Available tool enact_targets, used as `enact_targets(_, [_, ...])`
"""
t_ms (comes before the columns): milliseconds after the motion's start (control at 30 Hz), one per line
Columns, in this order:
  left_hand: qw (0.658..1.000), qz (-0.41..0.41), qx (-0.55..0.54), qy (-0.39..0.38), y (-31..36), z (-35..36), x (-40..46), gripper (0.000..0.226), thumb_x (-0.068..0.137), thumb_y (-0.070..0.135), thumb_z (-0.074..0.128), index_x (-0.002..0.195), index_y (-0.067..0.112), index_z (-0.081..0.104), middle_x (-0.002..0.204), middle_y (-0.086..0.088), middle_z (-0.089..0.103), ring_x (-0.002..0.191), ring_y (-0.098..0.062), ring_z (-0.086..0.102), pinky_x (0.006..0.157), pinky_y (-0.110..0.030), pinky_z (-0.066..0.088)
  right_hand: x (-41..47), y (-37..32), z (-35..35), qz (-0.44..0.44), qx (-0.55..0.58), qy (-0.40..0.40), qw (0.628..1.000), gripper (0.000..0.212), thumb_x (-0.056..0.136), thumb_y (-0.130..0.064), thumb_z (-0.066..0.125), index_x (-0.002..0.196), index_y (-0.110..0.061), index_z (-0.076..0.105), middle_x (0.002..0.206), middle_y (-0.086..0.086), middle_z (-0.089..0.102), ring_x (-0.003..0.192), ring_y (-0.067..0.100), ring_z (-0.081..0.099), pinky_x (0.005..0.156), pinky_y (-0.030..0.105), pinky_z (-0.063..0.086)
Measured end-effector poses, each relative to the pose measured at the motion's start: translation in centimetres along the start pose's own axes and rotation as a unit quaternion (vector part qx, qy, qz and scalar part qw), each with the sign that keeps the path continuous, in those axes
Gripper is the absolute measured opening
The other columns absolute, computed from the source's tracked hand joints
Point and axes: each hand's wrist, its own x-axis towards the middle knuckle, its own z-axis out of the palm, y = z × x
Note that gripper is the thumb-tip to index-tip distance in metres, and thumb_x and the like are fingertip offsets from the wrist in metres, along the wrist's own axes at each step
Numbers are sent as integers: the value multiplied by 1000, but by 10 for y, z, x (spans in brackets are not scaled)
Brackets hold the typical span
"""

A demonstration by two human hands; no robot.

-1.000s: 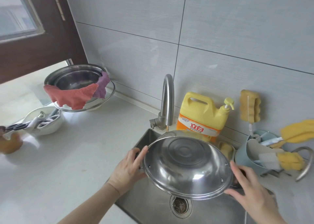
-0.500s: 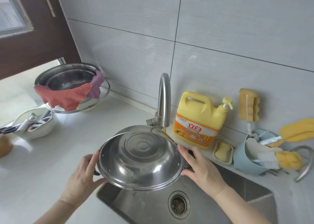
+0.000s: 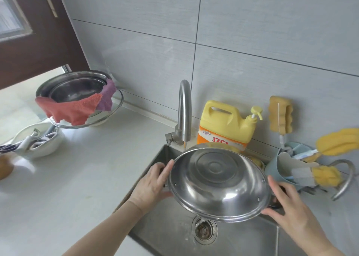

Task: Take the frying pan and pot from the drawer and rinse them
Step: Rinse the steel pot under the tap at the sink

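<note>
The left hand (image 3: 150,185) has its fingers (image 3: 165,171) spread along the left rim of the steel pot (image 3: 217,183), thumb low near a side handle that is mostly hidden, so it is gripping that edge. The right hand (image 3: 287,203) mirrors it at the right rim, fingers closed around a dark handle stub. Between the two hands the pot is held upside down and tilted, its ringed base facing up and toward the camera, above the sink (image 3: 242,238). Water runs off the pot's lower rim toward the drain (image 3: 204,229). The curved faucet (image 3: 184,111) stands just behind the pot's far edge. Beyond it a yellow detergent jug (image 3: 225,123) sits against the tiled wall, and a blue holder (image 3: 277,168) with sponges stands at the right.
</note>
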Motion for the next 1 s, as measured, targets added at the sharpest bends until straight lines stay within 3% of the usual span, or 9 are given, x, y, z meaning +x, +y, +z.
enact_targets(133, [1000, 9, -27, -8, 7, 6, 3, 100, 82, 53, 59, 156, 21, 0, 112, -8, 44, 80, -22, 57, 61, -30, 55, -11, 8, -5, 40, 8, -25, 999, 145, 40, -20, 99, 152, -45, 10, 110, -7, 43, 78, 4, 53, 51, 21, 49])
enact_targets(233, [1000, 7, -25, 3, 2, -3, -4, 100, 81, 47, 64, 156, 17, 5, 110, -11, 47, 77, -23, 57, 59, -29, 54, -3, -2, 1, 17, 10, -23, 1000, 140, 44, -20, 97, 154, -39, 13, 110, -7, 43, 79, 4, 52, 50, 16, 44])
enact_targets(367, [999, -37, 3, -24, -20, -21, -28, 133, 56, 41, 91, 156, 20, 6, 108, -10, 48, 76, -24, 62, 54, -28, 56, 24, -23, 19, -53, 5, -6, 999, 131, 55, -23, 94, 154, -38, 10, 116, -6, 43, 78, 1, 54, 62, 18, 47])
enact_targets(433, [997, -73, 0, -25, -35, -33, -45, 119, 64, 52, 83, 155, 22, 12, 108, -8, 48, 73, -23, 63, 51, -32, 57, 38, -35, 30, -79, 0, -7, 997, 127, 58, -25, 93, 154, -37, 10, 118, -5, 43, 79, 2, 57, 66, 17, 45])
enact_targets(500, [993, -117, -15, -25, -48, -46, -61, 95, 77, 70, 56, 150, 19, 23, 110, -7, 49, 68, -17, 65, 49, -35, 56, 51, -50, 40, -103, -3, -6, 995, 124, 62, -26, 91, 154, -37, 8, 120, -3, 45, 80, 7, 61, 64, 21, 50])
enact_targets(633, [987, -155, -23, -33, -58, -67, -80, 90, 83, 77, 38, 147, 16, 27, 109, -6, 48, 58, -6, 60, 48, -30, 53, 68, -73, 56, -145, -11, 9, 989, 121, 65, -26, 89, 154, -37, 8, 113, 3, 51, 84, 13, 61, 62, 25, 50])
enact_targets(767, [987, -154, -21, -38, -57, -72, -76, 90, 84, 76, 38, 148, 13, 27, 108, -7, 48, 57, -6, 59, 47, -31, 53, 66, -74, 54, -146, -14, 15, 989, 122, 64, -26, 89, 154, -38, 7, 112, 3, 52, 82, 14, 61, 61, 25, 49])
enact_targets(1000, [996, -75, -13, -49, -30, -40, -37, 109, 72, 61, 68, 155, 21, 11, 110, -11, 49, 70, -20, 62, 52, -36, 57, 23, -34, 22, -77, -26, 39, 996, 125, 61, -28, 91, 153, -41, 8, 116, -3, 48, 75, 9, 63, 57, 25, 52])
